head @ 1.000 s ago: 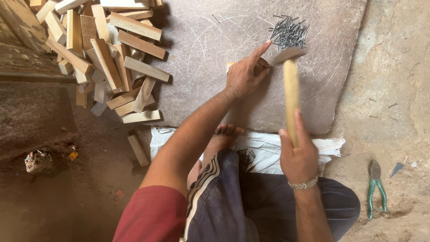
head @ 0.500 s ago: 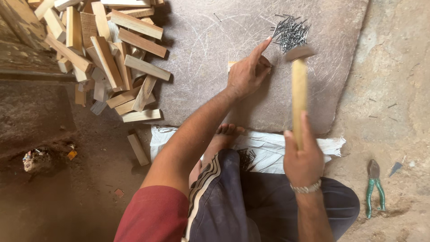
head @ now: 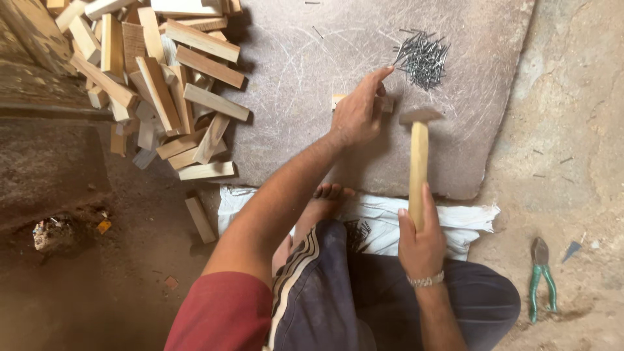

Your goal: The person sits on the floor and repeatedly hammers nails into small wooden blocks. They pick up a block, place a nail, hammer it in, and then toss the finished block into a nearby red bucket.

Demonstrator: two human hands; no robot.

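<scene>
Centrally, near the far edge of the grey slab (head: 292, 84), a small wooden block (head: 338, 101) is pinned by the left hand (head: 356, 116), fingers pressed flat. A wooden-handled hammer (head: 419, 162) is gripped low in the closed right hand (head: 421, 244); its head-heavy, stiff build probably favours this end grip.

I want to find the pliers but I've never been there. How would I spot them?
Start at the big grey slab where the nails lie, then go to the bare ground off its right edge. The pliers lie there, beside the person's knee. They are the only tool with green handles, unlike the wooden-handled hammer in the right hand.
</scene>
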